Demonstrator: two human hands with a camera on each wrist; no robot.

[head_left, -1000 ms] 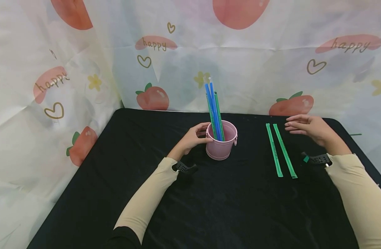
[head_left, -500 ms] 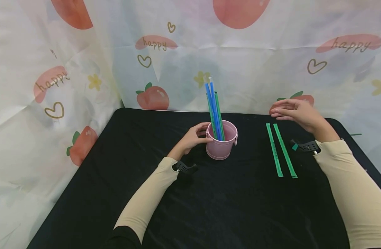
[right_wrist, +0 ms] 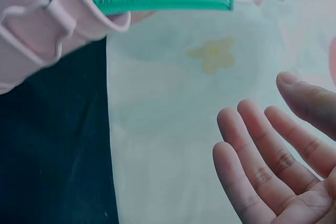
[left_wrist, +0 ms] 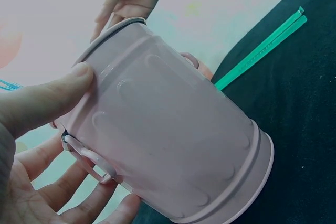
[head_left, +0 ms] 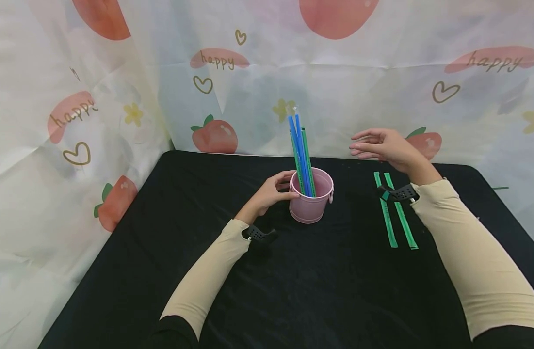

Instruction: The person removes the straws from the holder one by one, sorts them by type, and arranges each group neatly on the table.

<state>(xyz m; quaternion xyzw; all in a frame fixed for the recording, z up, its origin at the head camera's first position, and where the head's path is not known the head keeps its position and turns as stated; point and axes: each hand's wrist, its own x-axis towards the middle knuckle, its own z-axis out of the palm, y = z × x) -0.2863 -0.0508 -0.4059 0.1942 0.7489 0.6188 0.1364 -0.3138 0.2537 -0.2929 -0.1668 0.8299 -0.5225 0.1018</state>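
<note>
In the head view a small pink metal bucket [head_left: 305, 211] stands on the black-covered table, with blue straws [head_left: 302, 155] in clear wrappers and green wrapped straws [head_left: 309, 160] leaning in it. My left hand [head_left: 268, 195] grips its left side; in the left wrist view the thumb [left_wrist: 58, 93] presses near the rim and the other fingers spread by the ring handle [left_wrist: 89, 156]. To the bucket's right, my right hand [head_left: 386, 145] is raised with nothing in it, its fingers relaxed in the right wrist view. Two green wrapped straws [head_left: 387, 225] lie below that arm.
The black tablecloth [head_left: 336, 291] covers the table up to its back edge. Behind and to the left hangs a pale curtain [head_left: 345, 82] printed with peaches, hearts and "happy". A black wrist strap mount [head_left: 399, 193] on my right arm overlaps the two loose straws.
My right hand has moved left and up from beside the loose straws, toward the bucket. The left hand, the bucket and the straws have stayed where they were.
</note>
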